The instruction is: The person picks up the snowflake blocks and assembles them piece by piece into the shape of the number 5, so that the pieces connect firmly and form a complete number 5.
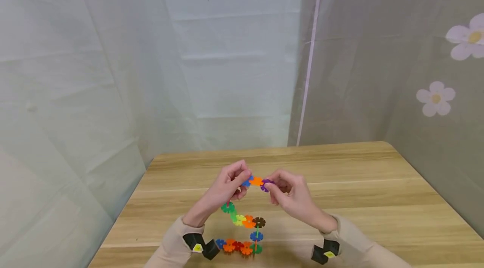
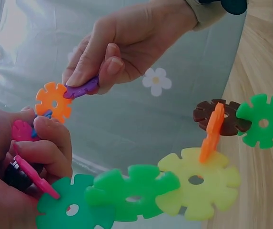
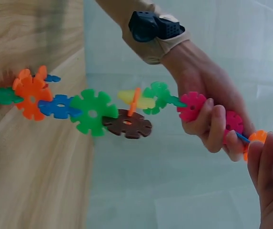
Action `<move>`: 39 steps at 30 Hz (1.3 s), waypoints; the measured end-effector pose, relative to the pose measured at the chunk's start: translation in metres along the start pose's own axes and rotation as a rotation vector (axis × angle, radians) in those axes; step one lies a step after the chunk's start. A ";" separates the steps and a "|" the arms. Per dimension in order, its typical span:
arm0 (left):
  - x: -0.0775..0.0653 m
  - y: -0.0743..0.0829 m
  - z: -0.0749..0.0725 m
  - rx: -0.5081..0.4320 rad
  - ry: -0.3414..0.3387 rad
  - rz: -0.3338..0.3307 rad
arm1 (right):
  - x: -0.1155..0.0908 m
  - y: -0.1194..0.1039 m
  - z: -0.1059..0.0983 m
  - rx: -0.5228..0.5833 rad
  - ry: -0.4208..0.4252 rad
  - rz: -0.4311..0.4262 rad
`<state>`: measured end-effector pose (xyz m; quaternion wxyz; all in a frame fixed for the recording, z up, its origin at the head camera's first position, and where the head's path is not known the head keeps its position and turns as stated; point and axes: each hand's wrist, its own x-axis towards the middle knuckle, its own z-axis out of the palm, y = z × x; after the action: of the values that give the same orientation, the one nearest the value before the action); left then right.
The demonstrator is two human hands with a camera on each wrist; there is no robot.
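My left hand (image 1: 227, 185) grips the upper end of a chain of slotted plastic snowflake discs, its fingers curled round pink discs (image 3: 192, 106) and a blue disc (image 1: 247, 182). An orange disc (image 2: 54, 103) sticks out past those fingers. Between thumb and fingers, my right hand (image 1: 294, 194) pinches a purple disc (image 2: 81, 88), whose edge meets the orange one; whether the slots are fully joined I cannot tell. From the left hand the chain hangs through green, yellow (image 2: 198, 183), orange and brown (image 3: 128, 126) discs, then bends down towards the table.
The chain's lower end, with blue, orange, red and green discs (image 1: 259, 248), is near the front of the wooden table (image 1: 359, 184). Pale cloth (image 1: 234, 70) hangs behind and at the left. A grey curtain with white flowers (image 1: 436, 98) hangs at the right.
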<state>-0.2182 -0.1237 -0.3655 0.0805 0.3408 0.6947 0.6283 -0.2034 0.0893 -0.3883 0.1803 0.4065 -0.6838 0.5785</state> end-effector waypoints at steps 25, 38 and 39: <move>-0.001 0.003 0.001 0.070 0.012 0.000 | 0.005 -0.011 -0.001 -0.035 -0.059 0.091; -0.002 0.005 0.000 0.040 -0.002 -0.070 | 0.002 -0.008 -0.001 0.009 -0.062 0.118; -0.002 0.006 -0.001 0.040 -0.002 -0.083 | 0.001 -0.007 -0.002 0.009 -0.063 0.122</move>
<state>-0.2147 -0.1256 -0.3608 0.1006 0.3139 0.7204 0.6102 -0.1987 0.0904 -0.3824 0.1213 0.3830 -0.7100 0.5783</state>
